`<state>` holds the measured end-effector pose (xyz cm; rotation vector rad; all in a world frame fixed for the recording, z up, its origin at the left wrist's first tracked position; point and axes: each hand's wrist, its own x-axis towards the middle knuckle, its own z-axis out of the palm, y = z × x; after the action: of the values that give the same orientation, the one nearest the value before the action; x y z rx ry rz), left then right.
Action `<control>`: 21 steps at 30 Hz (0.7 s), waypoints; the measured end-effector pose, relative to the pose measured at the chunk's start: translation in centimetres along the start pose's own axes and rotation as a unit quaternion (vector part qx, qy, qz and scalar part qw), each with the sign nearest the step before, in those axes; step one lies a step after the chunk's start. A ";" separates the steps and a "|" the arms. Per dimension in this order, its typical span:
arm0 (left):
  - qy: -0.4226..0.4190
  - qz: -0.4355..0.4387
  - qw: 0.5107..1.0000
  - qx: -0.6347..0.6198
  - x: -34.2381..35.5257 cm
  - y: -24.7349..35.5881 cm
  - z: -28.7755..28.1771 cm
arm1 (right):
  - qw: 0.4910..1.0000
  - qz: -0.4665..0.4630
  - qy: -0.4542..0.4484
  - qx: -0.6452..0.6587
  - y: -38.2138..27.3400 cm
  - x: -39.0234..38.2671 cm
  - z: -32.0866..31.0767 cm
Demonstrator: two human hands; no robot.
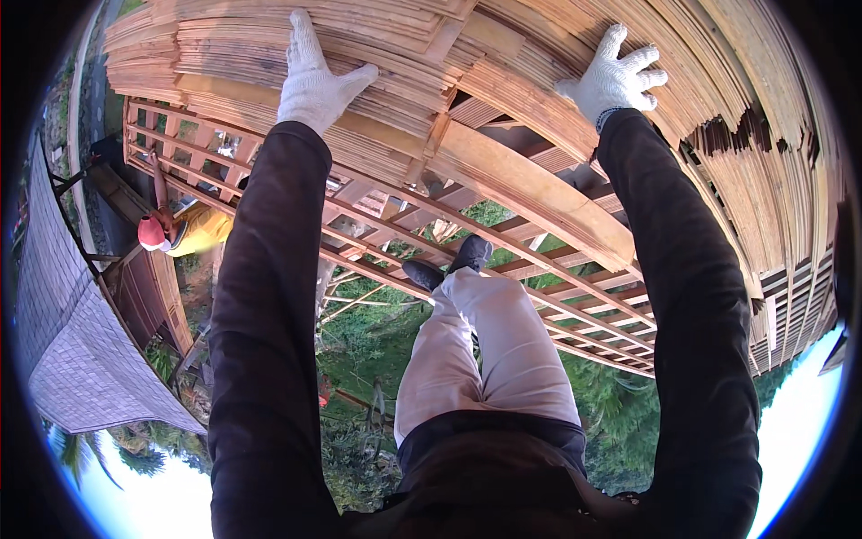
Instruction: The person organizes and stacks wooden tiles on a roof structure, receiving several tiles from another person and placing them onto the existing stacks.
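Observation:
Both my hands wear white knit gloves and lean on overlapping rows of thin wooden shingles (233, 52). My left hand (316, 85) lies on the rows at the upper left, thumb stretched out to the right and nothing in its grip. Over at the upper right, my right hand (621, 81) rests with fingers spread on the shingle edges, a dark bracelet (607, 118) at its wrist. Between and below the hands, a loose-looking flat board (539, 198) spans the open roof battens (575, 283). My dark shoes (471, 254) stand on the battens.
Gaps between the battens show greenery (368, 332) far below. At the left, a person in a yellow shirt (199, 229) and red headwear works below the batten edge. A grey tiled roof (99, 350) lies beyond. Jagged shingle ends (741, 135) show at the right.

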<state>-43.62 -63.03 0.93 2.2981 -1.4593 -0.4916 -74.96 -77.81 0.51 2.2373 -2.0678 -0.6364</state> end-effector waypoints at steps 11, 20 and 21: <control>-0.010 0.008 0.996 -0.087 -0.7 0.5 -1.7 | 0.998 -0.029 0.035 0.033 0.3 -0.5 0.4; 0.013 0.040 0.995 -0.091 -1.1 0.6 -1.7 | 0.997 -0.036 0.045 0.052 0.4 -0.6 1.1; 0.014 0.037 0.994 -0.100 -1.0 0.4 -1.7 | 0.996 -0.038 0.052 0.054 0.4 -0.5 1.1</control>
<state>-43.52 -62.04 2.73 2.0786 -1.4085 -0.5558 -75.67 -77.11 -0.26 2.3617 -2.0223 -0.4118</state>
